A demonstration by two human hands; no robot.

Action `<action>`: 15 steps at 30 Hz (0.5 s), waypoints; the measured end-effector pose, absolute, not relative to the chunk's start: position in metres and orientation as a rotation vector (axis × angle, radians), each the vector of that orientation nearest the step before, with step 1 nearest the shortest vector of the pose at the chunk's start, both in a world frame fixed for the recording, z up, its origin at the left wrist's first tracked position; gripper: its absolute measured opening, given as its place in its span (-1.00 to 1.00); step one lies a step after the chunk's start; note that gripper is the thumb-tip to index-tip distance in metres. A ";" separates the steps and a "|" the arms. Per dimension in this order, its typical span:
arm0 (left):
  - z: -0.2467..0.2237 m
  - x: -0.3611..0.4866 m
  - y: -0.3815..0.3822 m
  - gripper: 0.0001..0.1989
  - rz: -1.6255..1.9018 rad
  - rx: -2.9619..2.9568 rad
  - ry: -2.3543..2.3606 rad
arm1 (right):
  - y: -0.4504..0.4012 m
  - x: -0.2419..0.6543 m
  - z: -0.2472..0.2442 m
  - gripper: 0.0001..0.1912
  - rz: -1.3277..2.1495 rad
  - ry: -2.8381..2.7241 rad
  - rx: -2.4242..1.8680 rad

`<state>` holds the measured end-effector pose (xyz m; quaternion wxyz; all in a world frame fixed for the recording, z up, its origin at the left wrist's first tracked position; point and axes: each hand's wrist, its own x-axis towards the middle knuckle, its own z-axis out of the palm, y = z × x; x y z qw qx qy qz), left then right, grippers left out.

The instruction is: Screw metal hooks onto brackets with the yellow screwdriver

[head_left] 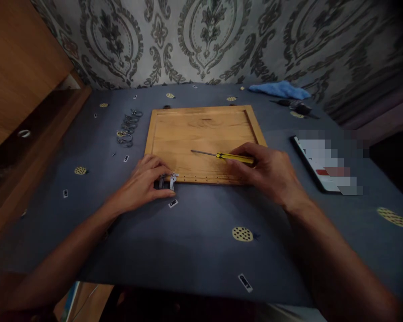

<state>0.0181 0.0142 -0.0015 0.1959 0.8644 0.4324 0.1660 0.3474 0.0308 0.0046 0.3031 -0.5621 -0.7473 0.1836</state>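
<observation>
My right hand [267, 172] grips a screwdriver [235, 157] by its yellow handle, the thin metal shaft pointing left above the board. Below it lies a flat wooden board [201, 138] with a raised frame and a row of small holes along its near edge. At that edge's left corner, my left hand [143, 181] pinches a small metal fitting [172, 181] between thumb and fingers, against the wood. The screwdriver's tip is apart from the fitting. Part of the fitting is hidden by the fingers.
Several metal hooks [127, 127] lie in a row left of the board. A phone [322, 170] with a blurred screen rests on the right. Behind it are a dark tool [298, 106] and a blue cloth [278, 89]. A wooden cabinet [23, 67] stands at the left.
</observation>
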 end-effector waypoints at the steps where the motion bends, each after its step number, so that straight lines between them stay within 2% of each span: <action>1: -0.002 0.018 0.014 -0.56 0.463 2.421 1.209 | 0.029 0.343 0.009 -0.81 0.543 -1.834 -1.424; 6: -0.003 0.018 0.015 -0.54 0.479 2.421 1.189 | 0.021 0.309 0.036 -0.56 0.766 -1.394 -1.108; 11: -0.004 0.018 0.015 -0.57 0.478 2.412 1.187 | 0.021 0.278 0.056 -0.47 0.732 -1.540 -0.945; 15: -0.002 0.018 0.015 -0.56 0.480 2.414 1.183 | 0.022 0.257 0.056 -0.51 0.638 -1.669 -0.913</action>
